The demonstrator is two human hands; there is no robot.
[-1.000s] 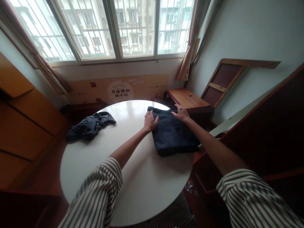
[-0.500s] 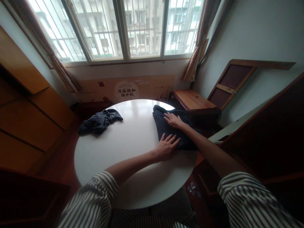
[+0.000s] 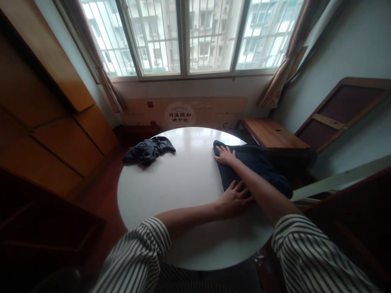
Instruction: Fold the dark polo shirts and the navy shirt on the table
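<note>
A dark navy garment (image 3: 253, 160) lies flat and folded at the right side of the white round table (image 3: 171, 183), its far right end reaching the table's edge. Spread fingers of my right hand (image 3: 225, 156) rest on its upper left part. Lower down, my left hand (image 3: 233, 199) lies on the near edge of the cloth with fingers apart, partly behind my right forearm. Its exact garment type cannot be made out. A second dark garment (image 3: 148, 151) sits crumpled at the table's far left, touched by neither hand.
Beyond the table's right rim stands a low wooden stand (image 3: 275, 134), with a wooden framed panel (image 3: 332, 114) leaning by the wall. Wooden cabinets (image 3: 58, 150) line the left. A barred window (image 3: 207, 36) and a printed box panel (image 3: 186, 114) are at the back.
The view has swung left, so everything sits farther right. My right hand has shifted toward the garment's upper left corner; my left hand has slid along its near edge.
</note>
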